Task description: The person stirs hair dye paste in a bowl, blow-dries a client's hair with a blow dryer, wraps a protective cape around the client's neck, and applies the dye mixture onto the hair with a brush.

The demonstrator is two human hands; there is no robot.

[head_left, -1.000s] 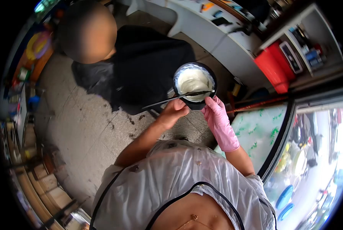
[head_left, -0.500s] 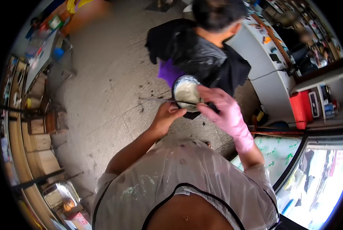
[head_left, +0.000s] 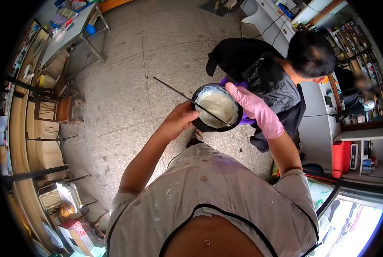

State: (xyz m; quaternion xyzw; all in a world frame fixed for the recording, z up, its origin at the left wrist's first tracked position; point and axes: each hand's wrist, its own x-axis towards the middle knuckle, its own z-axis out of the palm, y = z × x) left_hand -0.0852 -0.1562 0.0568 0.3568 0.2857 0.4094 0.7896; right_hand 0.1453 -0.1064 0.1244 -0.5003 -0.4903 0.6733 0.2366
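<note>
A bare left hand [head_left: 179, 121] holds a thin black brush [head_left: 187, 99] across a black bowl [head_left: 217, 107] of cream, gripped at its rim by a pink-gloved right hand [head_left: 252, 105], beside a seated person [head_left: 281, 73] in a dark cape.

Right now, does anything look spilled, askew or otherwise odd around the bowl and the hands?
Nothing looks spilled. The black bowl sits level, its white cream inside, the brush lying across it. One oddity: only the right hand wears a pink glove; the left hand is bare. The apron shows pale smears.

bowl [head_left: 200, 125]: glossy black plastic | cream [head_left: 218, 108]: smooth | glove [head_left: 260, 112]: pink rubber | floor [head_left: 114, 94]: matt stone
</note>
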